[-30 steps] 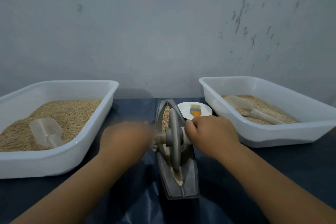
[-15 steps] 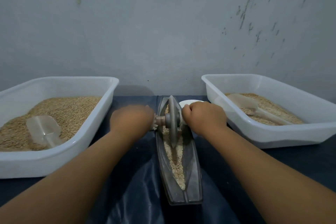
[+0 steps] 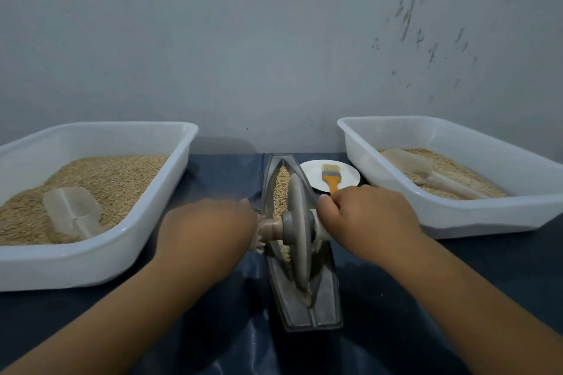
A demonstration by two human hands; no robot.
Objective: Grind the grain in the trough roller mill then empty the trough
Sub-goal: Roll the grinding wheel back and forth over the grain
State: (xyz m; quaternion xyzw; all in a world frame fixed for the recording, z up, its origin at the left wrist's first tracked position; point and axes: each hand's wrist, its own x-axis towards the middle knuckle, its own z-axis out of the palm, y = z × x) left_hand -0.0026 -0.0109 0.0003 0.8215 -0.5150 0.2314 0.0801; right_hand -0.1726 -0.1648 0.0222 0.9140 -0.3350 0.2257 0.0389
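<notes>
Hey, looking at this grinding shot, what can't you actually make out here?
All in the head view:
- Left hand: motion-blurred, so its fingers around the axle handle are unclear.
- Grain under the roller wheel: hidden by the wheel, so how finely it is ground is unknown.
- Left tray: cut off by the left edge.
- Brush handle end: covered by the right hand.

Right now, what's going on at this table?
A person is grinding grain. The left hand and right hand each grip an end of the axle of a roller wheel standing in a narrow metal trough, with grain in it. Bins of grain sit on either side.
</notes>
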